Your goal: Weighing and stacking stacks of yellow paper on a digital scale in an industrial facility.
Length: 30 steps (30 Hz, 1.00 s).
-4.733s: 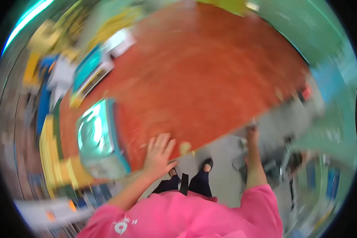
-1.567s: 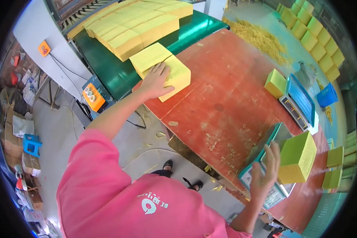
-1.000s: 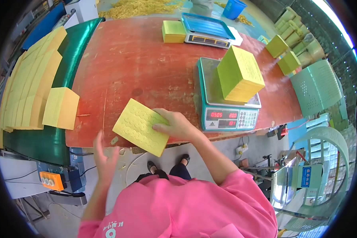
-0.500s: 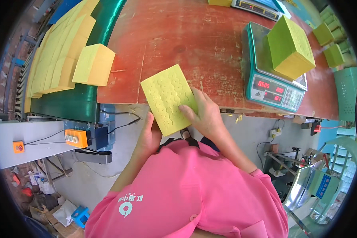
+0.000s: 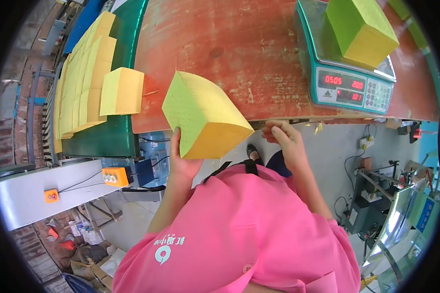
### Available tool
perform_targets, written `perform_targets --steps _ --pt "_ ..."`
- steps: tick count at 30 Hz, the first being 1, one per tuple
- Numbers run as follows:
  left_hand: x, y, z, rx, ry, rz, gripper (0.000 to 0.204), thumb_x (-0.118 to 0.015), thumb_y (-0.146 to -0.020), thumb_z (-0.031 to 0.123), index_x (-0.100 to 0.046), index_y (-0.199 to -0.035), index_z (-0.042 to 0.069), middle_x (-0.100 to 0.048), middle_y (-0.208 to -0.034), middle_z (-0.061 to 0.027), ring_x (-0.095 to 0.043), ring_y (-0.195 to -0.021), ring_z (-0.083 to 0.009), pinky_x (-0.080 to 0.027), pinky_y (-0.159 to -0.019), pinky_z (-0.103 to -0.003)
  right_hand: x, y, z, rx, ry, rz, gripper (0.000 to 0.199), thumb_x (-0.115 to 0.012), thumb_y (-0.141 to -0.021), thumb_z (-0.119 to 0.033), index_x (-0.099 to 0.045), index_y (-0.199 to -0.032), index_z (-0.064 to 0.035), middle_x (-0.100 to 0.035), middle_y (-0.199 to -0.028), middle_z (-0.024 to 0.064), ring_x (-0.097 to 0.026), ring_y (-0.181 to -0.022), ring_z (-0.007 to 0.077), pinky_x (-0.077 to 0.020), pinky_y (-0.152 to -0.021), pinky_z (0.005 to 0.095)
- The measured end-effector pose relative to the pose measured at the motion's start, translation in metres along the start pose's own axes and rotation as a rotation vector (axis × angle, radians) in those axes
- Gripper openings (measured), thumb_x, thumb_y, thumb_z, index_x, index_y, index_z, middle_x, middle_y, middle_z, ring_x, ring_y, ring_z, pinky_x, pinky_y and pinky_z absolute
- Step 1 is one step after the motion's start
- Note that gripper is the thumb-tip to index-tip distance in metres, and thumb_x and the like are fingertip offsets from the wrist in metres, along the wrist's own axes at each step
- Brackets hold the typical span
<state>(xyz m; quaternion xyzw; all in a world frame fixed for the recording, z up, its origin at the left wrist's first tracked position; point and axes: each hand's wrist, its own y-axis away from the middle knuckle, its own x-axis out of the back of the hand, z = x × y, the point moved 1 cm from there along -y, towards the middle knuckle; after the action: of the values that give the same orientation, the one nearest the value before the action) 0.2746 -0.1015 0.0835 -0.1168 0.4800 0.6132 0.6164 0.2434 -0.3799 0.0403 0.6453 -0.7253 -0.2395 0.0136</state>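
head view: left of the scale point(image 5: 349, 88), we note the left hand point(image 5: 185, 168) gripping a yellow block point(image 5: 208, 117) low, seemingly supporting its weight; right hand point(image 5: 289, 146) apart, loosely curled, holding nothing visible.

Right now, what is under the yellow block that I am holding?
Your left hand is under the yellow block: part of the palm and one digit, apparently the thumb, are visible. The block hides its other fingers.
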Motion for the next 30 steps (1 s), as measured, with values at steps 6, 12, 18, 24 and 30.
perform_targets --steps 6,12,18,24,30 --pt "-0.010 0.001 -0.007 -0.007 -0.026 0.064 0.049 -0.044 -0.100 0.043 -0.051 -0.139 0.014 -0.058 -0.133 -0.0060 -0.055 -0.122 -0.0211 -0.044 -0.102 -0.039 -0.015 -0.006 0.023 -0.116 -0.175 -0.162 0.046 -0.047 -0.103 -0.029 -0.051 -0.135 0.0029 -0.061 -0.126 0.0155 -0.061 -0.113 0.0227 -0.0483 -0.095 0.0338" --pt "-0.075 0.014 -0.017 -0.303 -0.957 0.029 0.094 -0.073 -0.080 0.037 -0.025 -0.151 -0.001 -0.052 -0.132 -0.0190 -0.055 -0.117 -0.0275 -0.045 -0.099 -0.039 -0.019 -0.009 0.029 -0.290 -0.575 -0.207 0.057 -0.039 -0.104 -0.042 -0.041 -0.144 -0.0008 -0.053 -0.141 0.0136 -0.053 -0.126 0.0268 -0.0429 -0.105 0.0401" --pt "-0.090 0.016 -0.026 -0.382 -1.508 0.015 0.114 -0.078 -0.073 0.040 -0.010 -0.154 -0.004 -0.046 -0.130 -0.0273 -0.051 -0.117 -0.0383 -0.043 -0.099 -0.045 0.012 -0.006 0.052 -0.313 -0.893 -0.213 0.058 -0.045 -0.101 -0.044 -0.042 -0.143 -0.0041 -0.053 -0.139 0.0149 -0.056 -0.122 0.0312 -0.0504 -0.099 0.0474" --pt "-0.081 0.011 -0.024 -0.426 -1.398 0.024 0.115 -0.080 -0.070 0.039 -0.013 -0.153 -0.005 -0.050 -0.128 -0.0298 -0.049 -0.121 -0.0392 -0.041 -0.101 -0.044 0.039 -0.011 0.078 0.040 -0.266 -0.144 0.052 -0.052 -0.100 -0.033 -0.043 -0.142 -0.0042 -0.053 -0.138 0.0152 -0.056 -0.122 0.0298 -0.0486 -0.101 0.0452" --pt "-0.042 -0.013 -0.018 -0.229 -0.589 -0.111 0.086 -0.071 -0.083 0.035 -0.028 -0.150 0.001 -0.053 -0.135 -0.0171 -0.051 -0.126 -0.0253 -0.041 -0.105 -0.040 -0.015 0.005 -0.013 0.071 0.234 -0.254 0.060 -0.047 -0.100 -0.039 -0.037 -0.148 -0.0032 -0.051 -0.142 0.0129 -0.053 -0.126 0.0266 -0.0445 -0.104 0.0426"
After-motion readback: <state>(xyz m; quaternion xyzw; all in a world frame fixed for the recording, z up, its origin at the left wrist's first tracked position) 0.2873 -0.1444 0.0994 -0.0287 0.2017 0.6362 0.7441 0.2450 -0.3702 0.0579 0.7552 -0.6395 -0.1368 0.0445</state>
